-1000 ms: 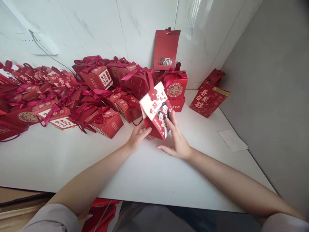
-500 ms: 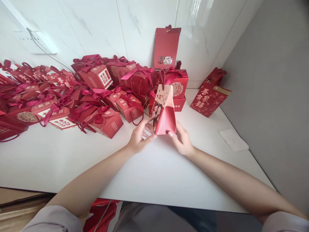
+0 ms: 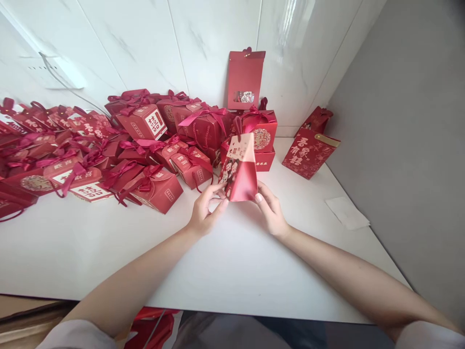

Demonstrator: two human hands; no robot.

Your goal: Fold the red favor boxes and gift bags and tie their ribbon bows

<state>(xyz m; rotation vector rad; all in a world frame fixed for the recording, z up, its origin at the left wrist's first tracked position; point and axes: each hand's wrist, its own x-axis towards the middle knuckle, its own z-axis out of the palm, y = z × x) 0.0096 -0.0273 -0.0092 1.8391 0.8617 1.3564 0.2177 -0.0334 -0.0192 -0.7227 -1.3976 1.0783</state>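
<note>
Between my two hands stands a red and pink paper gift box (image 3: 244,179), wedge-shaped, with a dark red ribbon loop at its top. Its left face carries printed figures and lettering; the pink side panel faces me and folds inward. My left hand (image 3: 207,209) has thumb and fingers at the box's lower left edge. My right hand (image 3: 271,211) grips the lower right edge, thumb in front and fingers behind. Just behind it, a red box with a round gold pattern (image 3: 263,138) sits on another red box, partly hidden.
Many red gift boxes with ribbon bows (image 3: 156,186) crowd the left and back of the white table (image 3: 232,271). A tall red box with a window (image 3: 246,77) stands at the wall. To the right are a red gift bag (image 3: 310,152) and a white paper (image 3: 348,212).
The view has shifted slightly, so most things appear a little lower and to the left. Both hands stay on the gift box, which has turned or leaned only slightly.
</note>
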